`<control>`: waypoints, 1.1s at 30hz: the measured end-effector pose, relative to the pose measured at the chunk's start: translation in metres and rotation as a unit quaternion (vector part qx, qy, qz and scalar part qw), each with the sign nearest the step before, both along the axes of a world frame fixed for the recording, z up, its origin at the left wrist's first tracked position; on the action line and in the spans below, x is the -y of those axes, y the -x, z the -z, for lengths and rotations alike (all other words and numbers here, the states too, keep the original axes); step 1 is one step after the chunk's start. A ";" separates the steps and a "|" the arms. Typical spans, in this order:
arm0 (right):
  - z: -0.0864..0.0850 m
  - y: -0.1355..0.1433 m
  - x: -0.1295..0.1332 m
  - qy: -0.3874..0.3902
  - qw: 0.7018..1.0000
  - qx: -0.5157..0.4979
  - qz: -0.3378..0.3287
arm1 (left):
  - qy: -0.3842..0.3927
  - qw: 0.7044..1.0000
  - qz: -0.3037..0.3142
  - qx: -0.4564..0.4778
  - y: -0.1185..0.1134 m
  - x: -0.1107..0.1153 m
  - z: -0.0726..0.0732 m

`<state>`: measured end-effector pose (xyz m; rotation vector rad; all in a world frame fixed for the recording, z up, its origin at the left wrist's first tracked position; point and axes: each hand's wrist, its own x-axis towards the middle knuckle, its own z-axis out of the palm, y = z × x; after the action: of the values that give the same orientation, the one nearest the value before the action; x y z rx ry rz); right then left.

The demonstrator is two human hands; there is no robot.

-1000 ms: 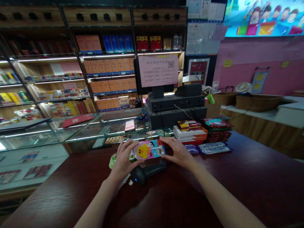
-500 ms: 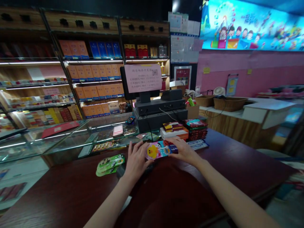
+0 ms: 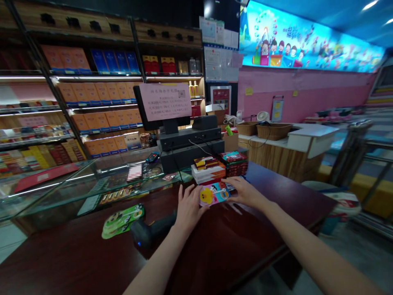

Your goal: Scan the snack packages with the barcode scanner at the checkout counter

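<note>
A pink and blue cartoon package [image 3: 215, 194] with a yellow duck on it is held level between both hands, just above the dark counter. The fingers and thumb of my left hand [image 3: 190, 207] grip its left end. At the opposite end, my right hand [image 3: 244, 191] pinches it between thumb and fingers. Left of my left forearm lies a black handheld barcode scanner [image 3: 150, 233] with a small blue light. Further left, green cartoon packages [image 3: 123, 220] overlap each other. Blue packaging behind my right hand is mostly covered.
Behind the package stand white boxes topped with snack packs [image 3: 208, 169] and a stack of red-brown packets [image 3: 235, 164]. A monitor with a paper sign [image 3: 166, 101] rises beyond them. A glass display case [image 3: 92, 176] borders the wooden counter [image 3: 55, 262] at the left.
The view has turned to the right. Both hands have carried the duck package rightward along the counter, in front of the packet stack, and more of the scanner now shows.
</note>
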<state>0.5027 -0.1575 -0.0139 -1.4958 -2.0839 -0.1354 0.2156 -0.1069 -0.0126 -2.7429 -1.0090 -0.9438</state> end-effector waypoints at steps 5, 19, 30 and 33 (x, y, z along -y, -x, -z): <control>0.001 -0.027 0.011 0.062 0.998 0.010 0.032 | 0.018 1.000 0.009 -0.011 -0.033 0.004 0.013; 0.008 -0.069 0.016 0.180 0.981 -0.019 0.062 | 0.129 0.992 0.002 -0.018 -0.078 0.014 0.025; 0.007 -0.075 0.008 0.238 0.968 -0.059 0.050 | 0.226 0.974 -0.023 0.013 -0.084 0.009 0.037; 0.006 -0.075 0.009 0.234 0.968 -0.068 0.056 | 0.228 0.973 -0.032 0.018 -0.087 0.011 0.036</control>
<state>0.5780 -0.1660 -0.0200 -1.8364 -2.0054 0.4356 0.3026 -0.1177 -0.0488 -3.0303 -1.4767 -0.8410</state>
